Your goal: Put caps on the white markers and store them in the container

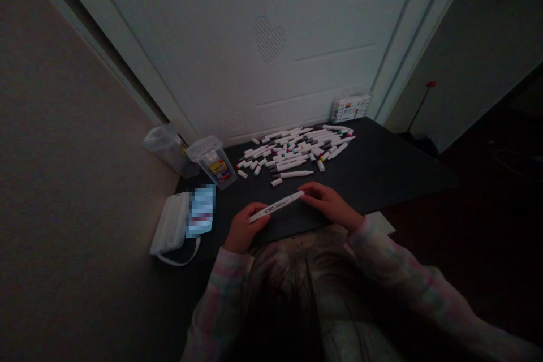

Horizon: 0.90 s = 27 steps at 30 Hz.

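Markers (292, 165) lie heaped with loose caps (276, 182) on the dark tabletop (394, 167), probably spread out beyond our hands so that single pieces are easy to see and reach. One white marker (278, 207) is apart from the heap: we hold it above the tabletop's near side, slanting across our view. Our left hand (242, 229) grasps its barrel near one end, probably for steadiness; our right hand (328, 202) pinches the other end with the fingertips, which leaves the printed middle uncovered. Left of the heap stands a labelled clear container (214, 164), near a second container (165, 150), perhaps set aside out of our arms' way. At the back, a clear case (351, 107) stands by the door (203, 28); whether it leans there for support we cannot tell.
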Available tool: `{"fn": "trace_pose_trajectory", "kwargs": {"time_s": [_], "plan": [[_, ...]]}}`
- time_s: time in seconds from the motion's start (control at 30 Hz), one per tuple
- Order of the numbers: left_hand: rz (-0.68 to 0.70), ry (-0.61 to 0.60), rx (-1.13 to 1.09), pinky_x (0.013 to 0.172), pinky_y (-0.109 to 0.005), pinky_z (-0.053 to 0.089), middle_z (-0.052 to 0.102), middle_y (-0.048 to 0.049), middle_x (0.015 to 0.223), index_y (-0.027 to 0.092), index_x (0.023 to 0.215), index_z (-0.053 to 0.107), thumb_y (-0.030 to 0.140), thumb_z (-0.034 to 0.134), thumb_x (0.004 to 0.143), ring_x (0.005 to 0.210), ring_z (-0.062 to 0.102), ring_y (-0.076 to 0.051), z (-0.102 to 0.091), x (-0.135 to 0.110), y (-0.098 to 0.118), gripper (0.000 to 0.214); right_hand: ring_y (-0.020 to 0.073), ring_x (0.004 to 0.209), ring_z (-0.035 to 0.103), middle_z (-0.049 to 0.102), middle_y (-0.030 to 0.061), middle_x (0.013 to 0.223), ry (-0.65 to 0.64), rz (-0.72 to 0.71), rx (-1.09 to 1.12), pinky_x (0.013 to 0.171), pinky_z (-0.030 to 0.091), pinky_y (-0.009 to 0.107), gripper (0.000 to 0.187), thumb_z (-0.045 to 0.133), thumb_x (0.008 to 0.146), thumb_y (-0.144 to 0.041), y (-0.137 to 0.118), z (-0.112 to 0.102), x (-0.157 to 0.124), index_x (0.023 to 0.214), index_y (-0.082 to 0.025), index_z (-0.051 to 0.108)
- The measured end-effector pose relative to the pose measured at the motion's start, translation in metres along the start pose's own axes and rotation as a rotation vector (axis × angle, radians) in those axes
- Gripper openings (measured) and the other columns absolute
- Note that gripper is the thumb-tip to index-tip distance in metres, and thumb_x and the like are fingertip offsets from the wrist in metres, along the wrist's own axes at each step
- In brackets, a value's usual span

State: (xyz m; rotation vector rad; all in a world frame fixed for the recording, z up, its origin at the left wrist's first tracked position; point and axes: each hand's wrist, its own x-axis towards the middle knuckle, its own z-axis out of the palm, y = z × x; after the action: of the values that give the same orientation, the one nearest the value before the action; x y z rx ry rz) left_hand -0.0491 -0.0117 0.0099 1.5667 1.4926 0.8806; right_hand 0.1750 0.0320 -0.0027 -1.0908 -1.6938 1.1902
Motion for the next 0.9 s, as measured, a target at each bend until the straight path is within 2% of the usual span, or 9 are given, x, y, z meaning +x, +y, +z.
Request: {"fn": "trace_pose_trajectory", "kwargs": {"time_s": [0.9], "plan": [[0.001,0.016,0.005,0.063,-0.025,0.043,0.063,-0.0014,0.076,0.016,0.086,0.062,0.033,0.060,0.065,0.070,0.056,-0.016,-0.0001,0.0001,-0.0001,0.027,0.0161,0.078,0.057,0.060,0.0021,0.081,0.017,0.023,0.021,0.073,0.044,0.031,0.022,0.057,0.072,-0.029,-0.0019,0.0003,0.0001,0.090,-0.019,0.057]]}}
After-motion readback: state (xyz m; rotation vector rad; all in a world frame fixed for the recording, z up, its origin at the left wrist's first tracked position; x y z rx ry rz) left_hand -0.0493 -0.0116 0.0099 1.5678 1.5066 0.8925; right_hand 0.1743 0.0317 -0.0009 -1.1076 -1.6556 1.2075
